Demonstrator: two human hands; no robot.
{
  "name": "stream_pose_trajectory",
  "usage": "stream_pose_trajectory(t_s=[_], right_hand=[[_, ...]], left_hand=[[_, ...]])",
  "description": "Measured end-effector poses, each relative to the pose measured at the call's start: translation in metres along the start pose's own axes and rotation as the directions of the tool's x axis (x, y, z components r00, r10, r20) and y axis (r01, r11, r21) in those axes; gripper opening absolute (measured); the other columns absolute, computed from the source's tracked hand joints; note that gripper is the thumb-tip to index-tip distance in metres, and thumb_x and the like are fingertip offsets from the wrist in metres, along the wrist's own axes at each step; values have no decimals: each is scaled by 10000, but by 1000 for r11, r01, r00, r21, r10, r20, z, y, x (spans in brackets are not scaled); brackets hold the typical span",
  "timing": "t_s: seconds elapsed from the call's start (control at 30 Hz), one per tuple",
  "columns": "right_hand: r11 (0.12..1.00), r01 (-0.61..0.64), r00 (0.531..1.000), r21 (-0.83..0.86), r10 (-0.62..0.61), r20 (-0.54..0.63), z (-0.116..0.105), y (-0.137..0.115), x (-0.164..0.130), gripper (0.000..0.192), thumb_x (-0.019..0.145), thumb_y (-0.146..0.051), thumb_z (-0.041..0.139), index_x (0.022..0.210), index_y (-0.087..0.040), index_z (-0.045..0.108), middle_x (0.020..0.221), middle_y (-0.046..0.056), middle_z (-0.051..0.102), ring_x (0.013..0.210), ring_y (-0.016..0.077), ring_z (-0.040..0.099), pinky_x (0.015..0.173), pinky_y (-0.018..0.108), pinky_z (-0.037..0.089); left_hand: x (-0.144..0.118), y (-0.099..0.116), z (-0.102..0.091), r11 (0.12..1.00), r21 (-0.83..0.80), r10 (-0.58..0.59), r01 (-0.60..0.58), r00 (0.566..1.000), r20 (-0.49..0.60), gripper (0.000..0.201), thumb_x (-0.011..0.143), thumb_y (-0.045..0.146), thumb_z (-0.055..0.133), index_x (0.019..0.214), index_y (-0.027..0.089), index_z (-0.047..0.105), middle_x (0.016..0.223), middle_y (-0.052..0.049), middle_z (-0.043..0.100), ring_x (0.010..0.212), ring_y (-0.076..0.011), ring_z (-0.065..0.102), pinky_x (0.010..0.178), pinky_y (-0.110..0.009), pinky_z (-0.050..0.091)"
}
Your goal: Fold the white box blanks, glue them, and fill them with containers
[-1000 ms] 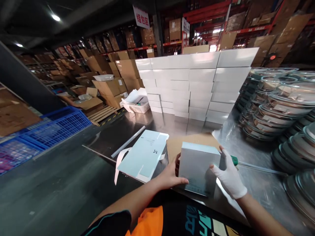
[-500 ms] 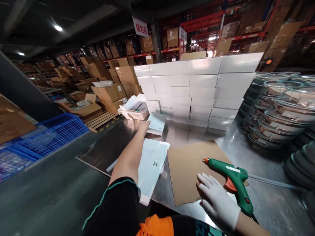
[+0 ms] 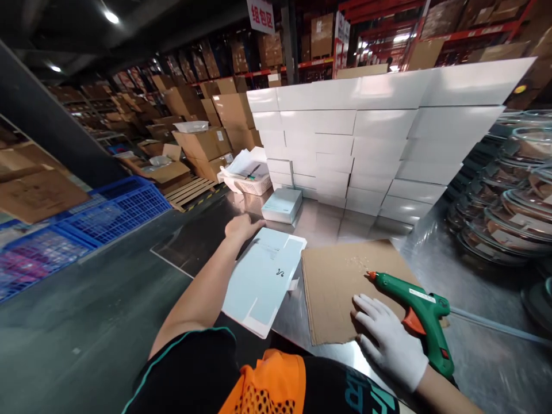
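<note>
Honestly, I'd pinch the flat box blank (image 3: 263, 276) by its far edge; left hand (image 3: 242, 226) hovers loosely open, gloved right hand (image 3: 388, 339) splayed on cardboard (image 3: 336, 287) beside glue gun (image 3: 414, 313).

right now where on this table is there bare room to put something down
Bare steel shows between the single small box and the cardboard sheet, in front of the white box stack, and left of the flat carton by the left hand. The right side is crowded: glue gun, right hand, stacked reels.
</note>
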State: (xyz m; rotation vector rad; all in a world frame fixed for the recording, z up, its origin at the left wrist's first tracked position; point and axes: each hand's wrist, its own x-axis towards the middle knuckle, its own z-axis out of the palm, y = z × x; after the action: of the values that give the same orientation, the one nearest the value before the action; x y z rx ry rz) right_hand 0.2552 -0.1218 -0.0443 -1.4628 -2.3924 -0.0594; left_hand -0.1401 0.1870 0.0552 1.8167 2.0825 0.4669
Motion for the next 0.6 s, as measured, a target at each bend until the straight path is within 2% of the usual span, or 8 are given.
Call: stream_pose_trajectory(t_s=[0.07, 0.13, 0.23, 0.33, 0.4, 0.5, 0.57, 0.6], right_hand=[[1000, 4, 1000, 10, -4, -20, -1, 0, 5, 319, 960, -240, 561, 1184, -172, 778, 1515, 216, 676, 1407, 419, 656, 1118, 641, 595], [999, 9, 999, 31, -8, -33, 0, 0, 8, 293, 957, -232, 563, 1136, -164, 783, 1498, 227, 683, 1395, 425, 662, 1111, 650, 594], [998, 13, 999, 55, -11, -35, 3, 1, 11, 289, 951, -232, 561, 1116, -157, 786, 1485, 232, 689, 1385, 439, 662, 1117, 679, 576], [997, -6, 1000, 77, 7, -16, 3, 2, 10, 288, 933, -227, 567, 1103, -156, 788, 1483, 236, 686, 1390, 438, 654, 1147, 681, 550], [994, -30, 1000, 108, 30, 7, 3, 3, 8, 286, 917, -225, 579, 1100, -163, 791, 1500, 232, 676, 1413, 429, 639, 1182, 670, 525], [972, -103, 994, 210, 91, 64, 4, 2, 7, 316, 904, -260, 613, 1154, -190, 793, 1550, 212, 649, 1488, 421, 582, 1262, 673, 438], [912, -221, 975, 345, 195, 108, 0, -2, 11, 447, 933, -383, 631, 1314, -185, 754, 1601, 230, 602, 1531, 428, 541, 1286, 677, 402], [854, -282, 959, 437, 255, 122, -5, -6, 16, 576, 954, -483, 627, 1433, -169, 694, 1637, 247, 560, 1552, 430, 516, 1293, 673, 394]], left_hand=[[-32, -26, 5, 988, 153, -46, 26, 990, 134, 678, 661, 683, 909, 1040, 139, 769, 1196, -284, 788, 1219, -524, 705, 1025, -544, 533], [-61, -44, 14, 979, 204, -49, 11, 982, 180, 683, 560, 612, 972, 1033, 164, 765, 1231, -255, 792, 1242, -512, 711, 1025, -507, 549], [-85, -52, 25, 978, 209, -42, 8, 987, 155, 701, 604, 560, 959, 1132, 163, 723, 1360, -264, 746, 1328, -483, 682, 1045, -468, 546], [-90, -46, 20, 988, 148, -48, 37, 996, 73, 767, 611, 454, 968, 1235, 141, 650, 1382, -277, 726, 1337, -462, 676, 1025, -442, 547], [-91, -40, 5, 997, 73, -37, 37, 999, -3, 785, 641, 403, 947, 1286, 117, 601, 1347, -283, 731, 1285, -445, 700, 982, -428, 555], [-105, -28, -27, 997, -67, 38, -44, 995, -89, 616, 791, 459, 827, 1257, 124, 605, 1198, -214, 785, 1097, -364, 763, 867, -387, 572], [-123, -17, -48, 928, -339, 132, -154, 987, -87, 586, 816, 573, 787, 1190, 140, 662, 1109, -157, 809, 954, -309, 773, 779, -361, 578], [-135, -10, -55, 832, -522, 179, -189, 981, -70, 631, 771, 636, 818, 1143, 141, 698, 1063, -140, 816, 878, -291, 766, 737, -356, 577]])
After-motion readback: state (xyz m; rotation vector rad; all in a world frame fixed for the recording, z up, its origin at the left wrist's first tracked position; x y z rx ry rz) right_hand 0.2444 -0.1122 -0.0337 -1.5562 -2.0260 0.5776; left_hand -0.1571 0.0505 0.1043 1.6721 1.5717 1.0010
